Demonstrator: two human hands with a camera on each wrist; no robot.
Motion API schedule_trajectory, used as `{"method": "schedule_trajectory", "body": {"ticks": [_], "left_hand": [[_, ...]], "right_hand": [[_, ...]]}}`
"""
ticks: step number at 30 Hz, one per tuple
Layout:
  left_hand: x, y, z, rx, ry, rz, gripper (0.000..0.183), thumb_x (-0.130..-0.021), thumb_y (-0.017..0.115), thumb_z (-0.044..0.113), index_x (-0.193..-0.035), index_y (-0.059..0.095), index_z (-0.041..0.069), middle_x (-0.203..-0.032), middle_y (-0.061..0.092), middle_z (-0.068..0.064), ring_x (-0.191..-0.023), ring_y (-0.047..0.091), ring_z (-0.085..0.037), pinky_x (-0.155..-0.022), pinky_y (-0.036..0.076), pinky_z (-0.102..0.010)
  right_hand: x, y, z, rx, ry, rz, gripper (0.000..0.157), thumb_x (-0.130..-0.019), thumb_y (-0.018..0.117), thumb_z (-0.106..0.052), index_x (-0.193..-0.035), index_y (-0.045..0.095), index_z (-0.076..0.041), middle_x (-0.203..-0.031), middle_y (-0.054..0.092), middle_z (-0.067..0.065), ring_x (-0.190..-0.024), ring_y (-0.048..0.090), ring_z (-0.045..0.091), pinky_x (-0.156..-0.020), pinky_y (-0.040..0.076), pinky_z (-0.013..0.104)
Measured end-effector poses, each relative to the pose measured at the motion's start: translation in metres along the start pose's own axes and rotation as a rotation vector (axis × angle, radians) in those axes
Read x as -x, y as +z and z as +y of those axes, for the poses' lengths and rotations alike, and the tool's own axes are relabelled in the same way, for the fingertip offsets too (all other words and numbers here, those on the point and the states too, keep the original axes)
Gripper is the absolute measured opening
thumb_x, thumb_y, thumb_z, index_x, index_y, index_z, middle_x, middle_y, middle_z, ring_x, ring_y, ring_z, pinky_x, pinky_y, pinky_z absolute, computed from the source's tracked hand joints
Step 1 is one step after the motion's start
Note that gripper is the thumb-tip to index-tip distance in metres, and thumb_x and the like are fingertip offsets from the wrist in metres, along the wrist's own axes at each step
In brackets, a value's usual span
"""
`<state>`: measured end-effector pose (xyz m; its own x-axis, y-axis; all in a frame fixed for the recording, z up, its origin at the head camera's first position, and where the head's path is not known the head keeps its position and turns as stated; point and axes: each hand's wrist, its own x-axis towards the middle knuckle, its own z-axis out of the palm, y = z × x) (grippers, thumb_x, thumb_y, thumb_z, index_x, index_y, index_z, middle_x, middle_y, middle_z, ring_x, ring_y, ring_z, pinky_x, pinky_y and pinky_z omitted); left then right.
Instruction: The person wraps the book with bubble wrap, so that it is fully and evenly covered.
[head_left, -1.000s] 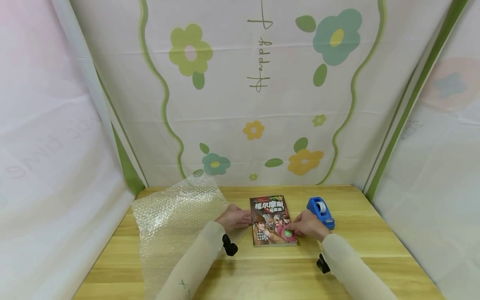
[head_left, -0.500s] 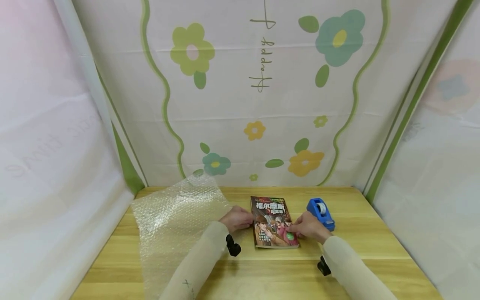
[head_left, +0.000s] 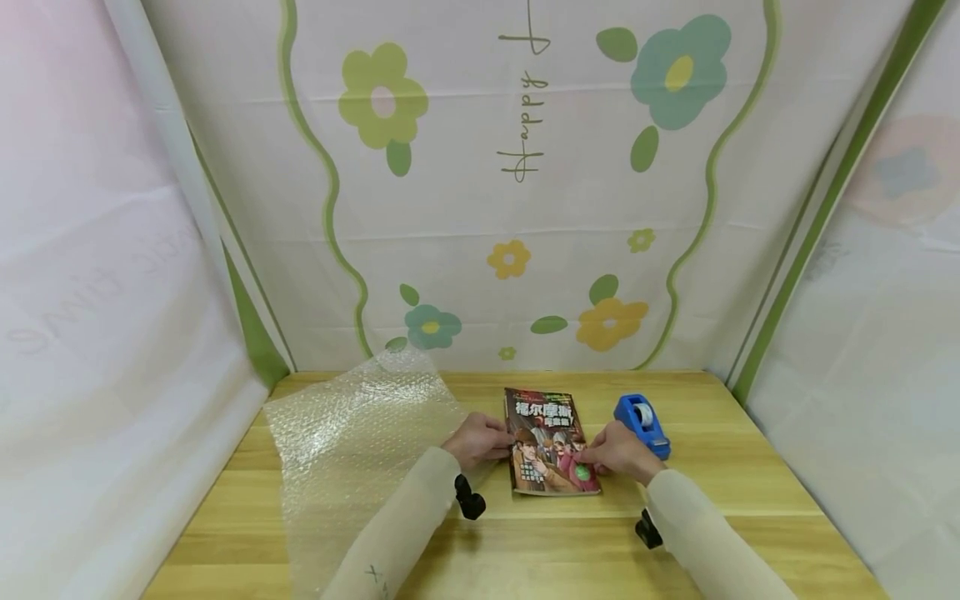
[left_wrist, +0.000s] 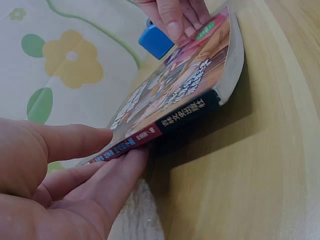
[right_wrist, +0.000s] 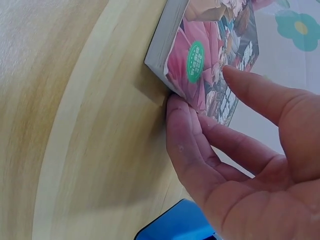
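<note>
A paperback book (head_left: 551, 446) with an illustrated cover and white Chinese title lies face up between both hands. My left hand (head_left: 477, 440) pinches its spine edge. In the left wrist view the thumb rests on the cover, the fingers pass beneath the spine, and that side is tipped up over the table with a shadow below. At the opposite edge, my right hand (head_left: 618, 452) grips the book, thumb over the cover near a round green sticker (right_wrist: 195, 61) and fingers at the page edge. The undersides of the fingers are partly hidden by the book.
A large sheet of bubble wrap (head_left: 360, 458) spreads over the left of the wooden table (head_left: 555, 558), partly under the left forearm. A blue tape dispenser (head_left: 651, 437) with a roll stands just beyond the right hand. Printed fabric walls (head_left: 450, 208) enclose the back and sides.
The book has shifted slightly to the right and its spine side has been raised off the table. My left hand has moved a little right, its fingers now under the spine.
</note>
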<state>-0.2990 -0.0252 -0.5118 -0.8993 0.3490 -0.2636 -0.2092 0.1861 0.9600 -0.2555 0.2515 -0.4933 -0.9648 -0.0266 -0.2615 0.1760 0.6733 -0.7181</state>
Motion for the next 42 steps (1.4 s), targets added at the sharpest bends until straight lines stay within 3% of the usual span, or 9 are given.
{"method": "schedule_trajectory", "body": {"ticks": [10, 16, 22, 27, 29, 31, 34, 38, 42], "left_hand": [[0.001, 0.011, -0.007, 0.069, 0.007, 0.087, 0.029, -0.096, 0.07, -0.006, -0.123, 0.067, -0.015, -0.118, 0.071, -0.027, -0.109, 0.076, -0.038, -0.094, 0.064, -0.044], [-0.001, 0.016, -0.006, 0.115, 0.024, 0.151, 0.035, -0.094, 0.069, -0.009, -0.128, 0.064, -0.016, -0.121, 0.07, -0.029, -0.109, 0.076, -0.038, -0.092, 0.064, -0.041], [-0.002, 0.016, 0.001, 0.214, 0.023, 0.143, 0.033, -0.094, 0.067, -0.011, -0.127, 0.064, -0.016, -0.122, 0.069, -0.028, -0.104, 0.076, -0.031, -0.09, 0.065, -0.036], [-0.002, 0.018, 0.005, 0.313, 0.043, 0.119, 0.029, -0.095, 0.065, -0.012, -0.123, 0.067, -0.017, -0.119, 0.071, -0.026, -0.096, 0.076, -0.022, -0.09, 0.064, -0.032], [-0.002, 0.018, 0.009, 0.362, 0.055, 0.096, 0.031, -0.096, 0.064, -0.012, -0.126, 0.065, -0.018, -0.121, 0.07, -0.026, -0.097, 0.075, -0.021, -0.092, 0.064, -0.032], [-0.003, 0.018, 0.013, 0.4, 0.067, 0.07, 0.034, -0.097, 0.063, -0.012, -0.13, 0.062, -0.018, -0.124, 0.068, -0.026, -0.098, 0.074, -0.02, -0.092, 0.063, -0.03], [-0.003, 0.017, 0.019, 0.443, 0.078, 0.048, 0.036, -0.099, 0.061, -0.012, -0.134, 0.06, -0.018, -0.127, 0.065, -0.024, -0.094, 0.072, -0.016, -0.088, 0.063, -0.025], [0.0, 0.016, 0.023, 0.478, 0.091, 0.046, 0.038, -0.1, 0.06, -0.011, -0.137, 0.058, -0.017, -0.127, 0.065, -0.023, -0.089, 0.072, -0.012, -0.084, 0.063, -0.021], [0.003, 0.011, 0.024, 0.454, 0.122, 0.031, 0.037, -0.099, 0.06, -0.01, -0.135, 0.059, -0.018, -0.117, 0.068, -0.021, -0.088, 0.073, -0.013, -0.081, 0.063, -0.021]], "right_hand": [[-0.003, -0.001, 0.007, -0.024, -0.012, -0.012, 0.027, -0.095, 0.079, -0.017, -0.075, 0.08, 0.002, -0.058, 0.064, 0.003, -0.055, 0.053, 0.012, -0.056, 0.044, 0.026], [-0.003, -0.002, 0.011, -0.064, -0.034, -0.038, 0.026, -0.096, 0.078, -0.015, -0.076, 0.079, 0.003, -0.058, 0.06, 0.001, -0.056, 0.051, 0.013, -0.058, 0.045, 0.028], [-0.001, -0.006, 0.011, -0.095, -0.038, -0.058, 0.032, -0.098, 0.076, -0.016, -0.072, 0.076, 0.002, -0.058, 0.055, -0.001, -0.056, 0.048, 0.014, -0.06, 0.047, 0.028], [-0.001, -0.009, 0.012, -0.157, -0.032, -0.118, 0.043, -0.101, 0.072, -0.02, -0.063, 0.065, -0.002, -0.055, 0.044, -0.001, -0.055, 0.039, 0.015, -0.061, 0.042, 0.028], [0.0, -0.01, 0.013, -0.179, -0.038, -0.137, 0.039, -0.102, 0.071, -0.02, -0.071, 0.072, 0.003, -0.06, 0.059, 0.003, -0.059, 0.053, 0.013, -0.064, 0.052, 0.03], [-0.001, -0.012, 0.014, -0.221, -0.047, -0.165, 0.034, -0.104, 0.069, -0.02, -0.089, 0.077, 0.01, -0.079, 0.075, 0.013, -0.074, 0.071, 0.019, -0.075, 0.063, 0.036], [-0.004, -0.013, 0.02, -0.321, -0.052, -0.232, 0.038, -0.106, 0.067, -0.022, -0.121, 0.073, 0.012, -0.115, 0.078, 0.022, -0.105, 0.078, 0.027, -0.094, 0.064, 0.043], [-0.011, -0.013, 0.027, -0.512, -0.03, -0.343, 0.041, -0.108, 0.064, -0.028, -0.127, 0.072, 0.006, -0.111, 0.079, 0.011, -0.103, 0.077, 0.019, -0.097, 0.063, 0.036], [-0.012, -0.014, 0.031, -0.603, -0.043, -0.353, 0.036, -0.108, 0.064, -0.026, -0.123, 0.074, 0.004, -0.104, 0.081, 0.004, -0.096, 0.077, 0.014, -0.092, 0.064, 0.031]]}}
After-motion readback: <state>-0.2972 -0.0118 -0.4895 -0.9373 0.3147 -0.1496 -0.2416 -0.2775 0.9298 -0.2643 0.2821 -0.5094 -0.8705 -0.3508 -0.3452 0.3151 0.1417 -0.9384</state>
